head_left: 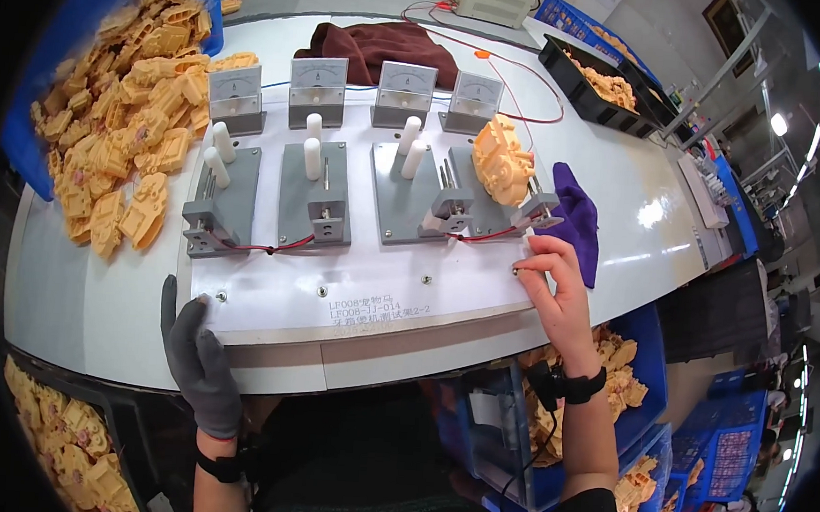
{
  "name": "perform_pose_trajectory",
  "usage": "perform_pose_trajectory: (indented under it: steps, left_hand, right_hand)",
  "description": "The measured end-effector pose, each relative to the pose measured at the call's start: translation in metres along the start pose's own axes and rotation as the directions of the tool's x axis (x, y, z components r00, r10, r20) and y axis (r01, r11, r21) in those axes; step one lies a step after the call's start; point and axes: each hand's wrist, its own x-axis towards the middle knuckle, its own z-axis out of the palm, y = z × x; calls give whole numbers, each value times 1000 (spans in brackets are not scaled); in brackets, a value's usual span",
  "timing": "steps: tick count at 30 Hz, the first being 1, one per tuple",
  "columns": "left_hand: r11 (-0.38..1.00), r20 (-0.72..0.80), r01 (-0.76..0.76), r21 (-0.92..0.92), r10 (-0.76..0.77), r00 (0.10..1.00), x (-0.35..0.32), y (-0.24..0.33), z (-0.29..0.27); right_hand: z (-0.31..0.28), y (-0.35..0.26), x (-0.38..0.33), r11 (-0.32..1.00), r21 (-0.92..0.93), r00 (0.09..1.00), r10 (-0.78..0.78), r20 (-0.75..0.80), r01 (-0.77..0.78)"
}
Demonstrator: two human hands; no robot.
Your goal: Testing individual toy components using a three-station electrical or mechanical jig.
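Observation:
My left hand point(199, 360), in a grey glove, rests at the front left corner of the white test board point(266, 313). Its fingers are stretched and apart, one tip close to a small metal toggle switch point(221, 296). On the right, my bare right hand point(561, 293) has its fingertips closed around another toggle switch point(516, 271) at the board's edge. Behind it, a yellow-orange plastic housing point(503, 163) sits on the rightmost grey fixture point(470, 189). The other fixtures, such as the left one point(237, 175), carry white pegs and no housing.
Several analog meters point(318, 83) line the board's back. Yellow-orange housings point(137, 117) spill from a blue bin at left. A brown cloth point(376, 49), a purple cloth point(574, 219), a power supply point(491, 0) and a black tray point(571, 83) lie around. A blue crate point(652, 365) stands below.

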Motion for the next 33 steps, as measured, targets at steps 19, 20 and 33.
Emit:
perform_pose_trajectory:
  steps: [19, 20, 33]
  left_hand:
    - [999, -1, -31, -31, 31, 1000, 3, 0, -1]
    - [999, -1, -33, -31, 33, 999, 3, 1, -1]
    - [998, -10, -18, -57, 18, 1000, 2, 1, -1]
  right_hand:
    - [6, -5, -2, 996, -89, 998, -10, -69, 4]
    - [6, -6, -3, 995, -98, 997, -12, -80, 4]
    - [13, -3, -5, 999, -38, 994, 5, -111, -10]
